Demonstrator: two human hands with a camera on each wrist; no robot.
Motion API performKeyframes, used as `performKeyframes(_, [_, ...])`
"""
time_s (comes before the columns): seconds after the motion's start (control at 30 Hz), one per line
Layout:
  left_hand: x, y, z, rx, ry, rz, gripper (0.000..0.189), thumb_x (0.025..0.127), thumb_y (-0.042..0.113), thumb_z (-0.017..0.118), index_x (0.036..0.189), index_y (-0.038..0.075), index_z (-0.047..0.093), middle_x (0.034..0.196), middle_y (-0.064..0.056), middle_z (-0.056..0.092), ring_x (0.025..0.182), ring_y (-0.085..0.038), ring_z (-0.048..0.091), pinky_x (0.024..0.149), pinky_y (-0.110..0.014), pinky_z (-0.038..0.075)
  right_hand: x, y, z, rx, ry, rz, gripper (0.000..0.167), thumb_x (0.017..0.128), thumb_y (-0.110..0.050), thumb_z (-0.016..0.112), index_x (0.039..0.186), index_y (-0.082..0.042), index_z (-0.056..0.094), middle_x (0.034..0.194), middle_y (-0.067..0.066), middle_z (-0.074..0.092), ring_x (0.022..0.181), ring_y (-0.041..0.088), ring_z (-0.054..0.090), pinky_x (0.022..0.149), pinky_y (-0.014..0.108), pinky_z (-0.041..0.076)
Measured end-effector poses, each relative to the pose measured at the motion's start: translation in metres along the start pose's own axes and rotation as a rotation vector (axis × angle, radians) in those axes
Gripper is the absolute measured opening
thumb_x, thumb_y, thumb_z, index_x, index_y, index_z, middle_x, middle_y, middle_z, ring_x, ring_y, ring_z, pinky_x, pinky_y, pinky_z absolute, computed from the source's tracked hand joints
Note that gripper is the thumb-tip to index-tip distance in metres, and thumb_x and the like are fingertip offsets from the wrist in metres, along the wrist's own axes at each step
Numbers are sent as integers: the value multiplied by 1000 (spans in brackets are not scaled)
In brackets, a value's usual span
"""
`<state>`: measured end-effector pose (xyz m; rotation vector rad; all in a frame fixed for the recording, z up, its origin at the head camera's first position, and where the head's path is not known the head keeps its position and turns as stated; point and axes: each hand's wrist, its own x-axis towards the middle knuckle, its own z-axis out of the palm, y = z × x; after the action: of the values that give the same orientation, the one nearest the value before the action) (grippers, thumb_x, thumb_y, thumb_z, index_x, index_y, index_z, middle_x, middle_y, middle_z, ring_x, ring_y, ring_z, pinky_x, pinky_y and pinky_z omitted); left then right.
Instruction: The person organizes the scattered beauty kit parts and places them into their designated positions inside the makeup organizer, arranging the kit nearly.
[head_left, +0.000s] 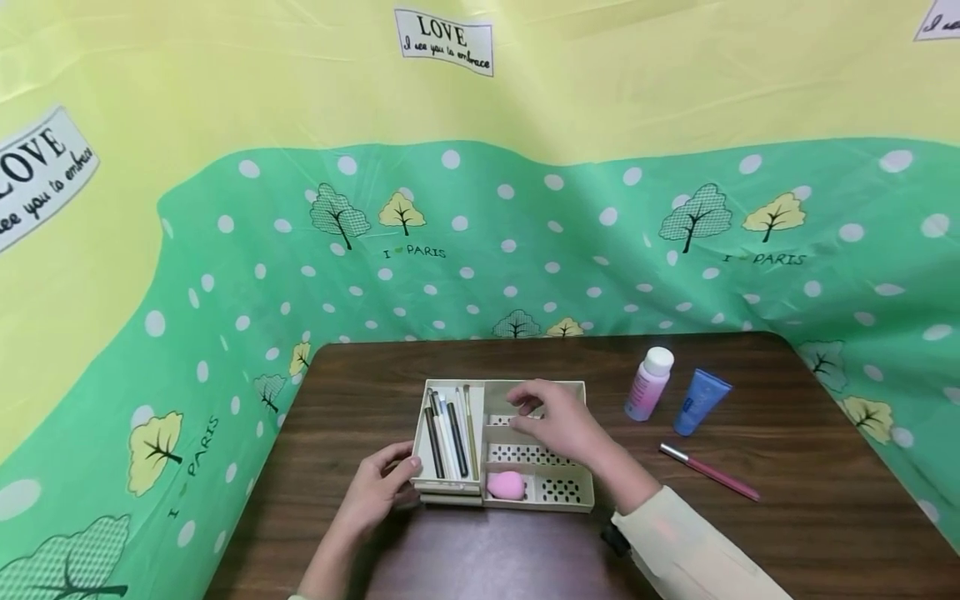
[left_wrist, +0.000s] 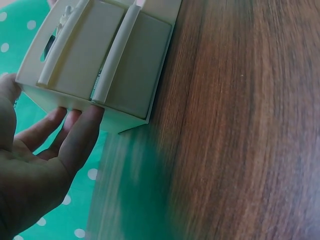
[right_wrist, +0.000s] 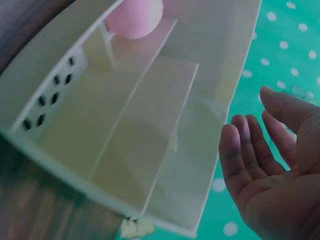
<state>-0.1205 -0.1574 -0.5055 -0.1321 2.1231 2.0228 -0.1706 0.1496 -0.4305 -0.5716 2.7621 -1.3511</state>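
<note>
A cream desktop organizer (head_left: 585,492) stands on the table, with drawer fronts (left_wrist: 137,65) showing in the left wrist view. My left hand (head_left: 378,483) grips its front left corner, thumb at the top edge and fingers against the side wall. Makeup brushes and pencils (head_left: 453,442) lie in the upper left tray. At the front, a pink makeup sponge (head_left: 506,485) sits in a lower compartment. Over the rear right compartments hovers my right hand (head_left: 558,421), fingers loosely bent and holding nothing; in the right wrist view its fingers stand beside the rim.
Right of the organizer stand a pink bottle with a white cap (head_left: 649,383) and a blue tube (head_left: 701,402). In front of them lies a dark red pen-like stick with a silver end (head_left: 708,472). A green and yellow printed cloth (head_left: 480,217) hangs around the brown table (head_left: 360,367).
</note>
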Motion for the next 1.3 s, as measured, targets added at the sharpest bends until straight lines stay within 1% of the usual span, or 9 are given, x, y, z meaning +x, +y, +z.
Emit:
performKeyframes(0.17, [-1,-1,1,-12,18,-6,43,99,16,68,135,-5,61,113,-16,68,99,-20,67,82,-46,64,-12,18,-17,-21,55,-11,28,85,-9,83,111,-11,74,107,7,75,88,14,69,78,33,61])
performKeyframes(0.33, [-2,-2,3,-16,30,-10,43,98,15,68,135,-6,61,114,-16,69,101,-20,67,83,-46,64,-25,36,-40,-43,101,24,28,85,-8,83,112,-11,74,106,9,75,88,16,69,72,26,59])
performKeyframes(0.53, [0,-3,2,-11,30,-7,43,98,15,68,135,-6,61,115,-17,69,100,-21,67,83,-46,64,-40,50,-63,-68,136,56,28,86,-7,82,113,-8,74,101,6,76,88,17,69,74,28,59])
performKeyframes(0.67, [1,-3,2,-21,18,-9,44,98,15,68,136,-6,60,116,-17,69,101,-21,67,83,-46,64,-52,60,-73,-105,155,121,28,87,-12,82,114,-10,74,97,5,76,87,17,69,72,29,57])
performKeyframes(0.83, [2,-3,0,-22,5,-3,44,98,16,68,135,-6,60,116,-18,68,101,-20,67,82,-45,64,-67,75,-81,-154,179,190,29,87,-13,83,114,-11,74,94,4,74,87,19,69,70,29,56])
performKeyframes(0.97, [2,-4,-3,-13,9,-5,44,98,17,69,135,-6,60,117,-18,68,102,-20,67,82,-45,64,-81,87,-86,-179,202,216,30,86,-13,83,114,-8,74,92,5,74,85,21,70,66,26,56])
performKeyframes(1.1, [1,-5,-5,-10,14,-14,44,98,18,69,135,-5,60,119,-19,67,104,-22,66,82,-45,64,-95,98,-93,-222,209,240,30,87,-15,83,114,-8,73,89,3,73,85,20,70,64,24,54])
performKeyframes(1.3, [2,-4,-4,-3,8,-9,44,98,19,69,135,-5,61,120,-19,67,105,-23,67,83,-44,64,-113,116,-105,-295,228,273,32,86,-17,84,114,-8,74,90,3,75,87,25,72,64,25,52])
